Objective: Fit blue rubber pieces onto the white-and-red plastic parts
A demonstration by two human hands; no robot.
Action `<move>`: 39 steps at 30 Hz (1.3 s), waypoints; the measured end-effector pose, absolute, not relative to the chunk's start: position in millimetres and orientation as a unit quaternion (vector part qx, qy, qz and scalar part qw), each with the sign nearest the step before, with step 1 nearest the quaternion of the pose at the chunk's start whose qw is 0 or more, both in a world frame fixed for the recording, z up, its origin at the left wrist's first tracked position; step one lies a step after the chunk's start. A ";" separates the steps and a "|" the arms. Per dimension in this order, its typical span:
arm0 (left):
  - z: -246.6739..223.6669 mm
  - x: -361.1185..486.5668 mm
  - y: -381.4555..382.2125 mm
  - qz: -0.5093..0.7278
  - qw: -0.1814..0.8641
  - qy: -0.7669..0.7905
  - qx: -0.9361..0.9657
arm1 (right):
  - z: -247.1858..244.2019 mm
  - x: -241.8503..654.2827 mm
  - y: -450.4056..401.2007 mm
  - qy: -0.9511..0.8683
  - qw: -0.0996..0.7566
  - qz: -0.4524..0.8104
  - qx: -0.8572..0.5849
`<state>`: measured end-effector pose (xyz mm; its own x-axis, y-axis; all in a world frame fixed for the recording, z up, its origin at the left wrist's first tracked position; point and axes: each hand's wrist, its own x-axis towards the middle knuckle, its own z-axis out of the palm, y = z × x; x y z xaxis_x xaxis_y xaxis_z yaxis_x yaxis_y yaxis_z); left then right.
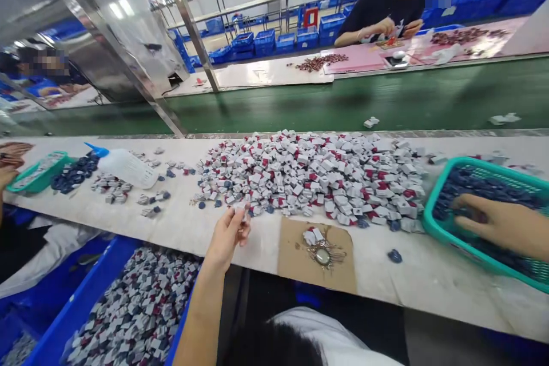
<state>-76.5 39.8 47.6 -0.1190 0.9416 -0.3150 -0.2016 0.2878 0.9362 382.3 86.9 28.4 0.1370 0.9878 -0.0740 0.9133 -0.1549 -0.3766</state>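
My left hand (229,234) is over the front of the white worktop, its fingers pinched together. A small pale thing shows at the fingertips, too small to name. Just beyond it lies a large heap of small white and dark red plastic parts (300,171), with some dark blue ones at its edge. To the right, my right hand (497,220) reaches into a green basket (433,214) of dark blue plastic parts (493,183). Its thumb and fingers are apart above the parts, partly hiding them. Between the hands, a cardboard piece (291,251) bears a round, shiny disc (322,256) and white parts (314,235).
One dark blue part (395,256) lies near the basket. Leftward are a white squeeze bottle (128,168), small part piles and another green basket (34,180) by a co-worker's hand. A blue bin (115,257) of parts stands below. A green conveyor (274,106) runs behind; a person works beyond.
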 end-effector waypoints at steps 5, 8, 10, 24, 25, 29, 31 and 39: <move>20.2 -57.8 -0.4 0.509 0.594 0.573 0.244 | 43.9 364.4 76.3 -0.604 0.196 0.353 -0.687; 13.3 -49.3 -3.9 0.508 0.602 0.570 0.232 | 51.1 333.3 60.3 -0.582 0.242 0.453 -0.631; 13.3 -44.0 -3.6 0.506 0.603 0.570 0.236 | 52.2 307.1 50.4 -0.577 0.247 0.500 -0.597; -7.6 -16.9 -22.5 0.414 0.691 0.504 0.312 | -9.8 192.4 22.7 -0.851 0.195 0.253 -0.416; -9.2 -17.2 -23.2 0.408 0.694 0.502 0.316 | -10.6 195.0 23.5 -0.852 0.180 0.265 -0.414; -12.1 -17.7 -22.6 0.409 0.688 0.510 0.316 | -9.8 203.0 28.1 -0.848 0.164 0.304 -0.402; -12.3 -17.8 -22.0 0.409 0.687 0.509 0.319 | -8.3 205.1 30.0 -0.845 0.154 0.310 -0.408; -12.6 -17.7 -22.2 0.398 0.690 0.507 0.330 | -2.7 199.5 32.3 -0.841 0.114 0.308 -0.430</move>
